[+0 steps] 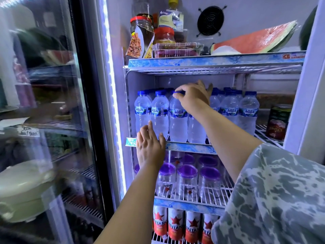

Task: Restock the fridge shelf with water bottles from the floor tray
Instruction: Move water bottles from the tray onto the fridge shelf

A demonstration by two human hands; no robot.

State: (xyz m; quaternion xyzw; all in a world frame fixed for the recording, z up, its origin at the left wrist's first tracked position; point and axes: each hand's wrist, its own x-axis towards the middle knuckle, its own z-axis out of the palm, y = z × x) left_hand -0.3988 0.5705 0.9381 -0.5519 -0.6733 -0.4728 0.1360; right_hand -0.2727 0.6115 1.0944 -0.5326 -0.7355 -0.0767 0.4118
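Several clear Aqua water bottles with blue caps stand in rows on the middle fridge shelf [191,147]. My right hand [193,97] reaches in and pinches the blue cap of the third front-row bottle [178,124]. My left hand [149,143] rests on the shelf's front edge, its straight fingers touching the bases of the two leftmost bottles [160,117]. The bottles behind my right hand are hidden. The floor tray is out of sight.
The shelf above holds jars [141,30], a clear plastic box [177,49] and a cut watermelon [258,40]. Below stand purple-lidded glasses [186,180] and red Bintang cans [175,224]. A dark can [277,122] sits at the right. The open glass door [44,120] hangs at the left.
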